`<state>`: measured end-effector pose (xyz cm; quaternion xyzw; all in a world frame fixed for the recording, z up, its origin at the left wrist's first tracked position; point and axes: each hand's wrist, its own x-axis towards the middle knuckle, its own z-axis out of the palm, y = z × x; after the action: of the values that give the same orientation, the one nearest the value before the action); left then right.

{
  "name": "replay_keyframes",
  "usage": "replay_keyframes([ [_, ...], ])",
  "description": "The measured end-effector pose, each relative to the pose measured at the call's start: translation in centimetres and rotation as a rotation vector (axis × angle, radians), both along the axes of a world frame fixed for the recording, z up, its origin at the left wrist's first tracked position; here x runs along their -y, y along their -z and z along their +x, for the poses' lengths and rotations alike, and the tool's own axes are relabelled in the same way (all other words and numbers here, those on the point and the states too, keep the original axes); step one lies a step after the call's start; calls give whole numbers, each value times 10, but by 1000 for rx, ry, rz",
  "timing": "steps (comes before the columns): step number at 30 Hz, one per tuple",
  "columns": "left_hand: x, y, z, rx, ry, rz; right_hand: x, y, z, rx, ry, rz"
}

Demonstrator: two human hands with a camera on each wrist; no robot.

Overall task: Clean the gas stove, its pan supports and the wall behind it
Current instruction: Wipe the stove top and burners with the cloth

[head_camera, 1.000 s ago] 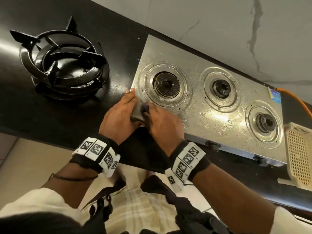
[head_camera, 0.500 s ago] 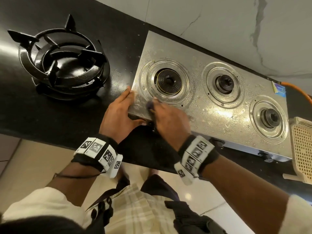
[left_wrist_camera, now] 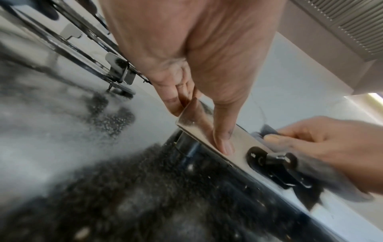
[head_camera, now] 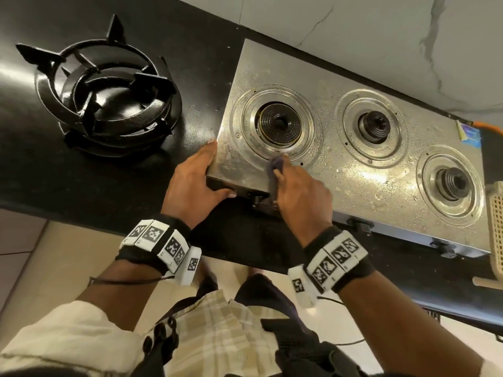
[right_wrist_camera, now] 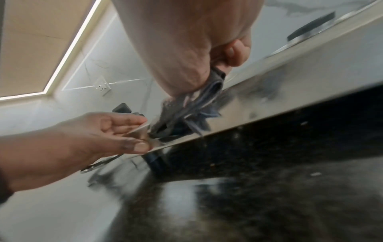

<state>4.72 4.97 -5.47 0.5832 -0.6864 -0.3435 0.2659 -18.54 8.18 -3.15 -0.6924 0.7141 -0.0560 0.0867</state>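
Note:
A wet steel three-burner gas stove [head_camera: 340,170] lies on the black counter with its burners bare. My left hand [head_camera: 196,180] grips the stove's near left corner [left_wrist_camera: 199,124], fingers along the side and thumb [left_wrist_camera: 223,144] on the front panel. My right hand [head_camera: 299,191] holds a dark grey-blue cloth [head_camera: 276,164] and presses it on the top just below the left burner [head_camera: 279,126]. The cloth [right_wrist_camera: 199,104] hangs over the front edge near a black knob [left_wrist_camera: 275,158]. Stacked black pan supports [head_camera: 109,96] sit on the counter to the left. The white marble wall [head_camera: 381,36] runs behind.
A cream perforated plastic rack [head_camera: 496,227] stands at the right edge past the stove. An orange gas hose [head_camera: 490,129] leaves the stove's far right corner. The black counter [head_camera: 54,172] ends in a front edge near my body, with tiled floor below.
My right hand has slid the cloth from the stove's near left corner up and right, to the rim of the left burner. My left hand has stayed on the corner.

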Motion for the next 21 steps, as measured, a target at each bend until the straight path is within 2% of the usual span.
replay_keyframes([
  [3, 0, -2, 6, -9, -21, 29, -11, -7, -28, -48, 18, -4],
  [5, 0, -2, 8, -26, -36, 51, -13, -8, -32, -96, -42, -38],
  [9, 1, 3, 9, -39, -49, 76, 12, -8, 13, -37, -277, -13],
  [13, 1, 0, 8, -97, -73, 95, 51, -9, 70, -207, -440, -75],
  [15, 0, -2, 7, -122, -85, 109, 64, -11, 77, -294, -485, -68],
  [17, 0, 2, 7, -131, -108, 137, 82, -16, 77, -358, -488, -57],
  [21, 0, 11, 8, -138, -144, 183, 131, -28, 81, -420, -362, -18],
])
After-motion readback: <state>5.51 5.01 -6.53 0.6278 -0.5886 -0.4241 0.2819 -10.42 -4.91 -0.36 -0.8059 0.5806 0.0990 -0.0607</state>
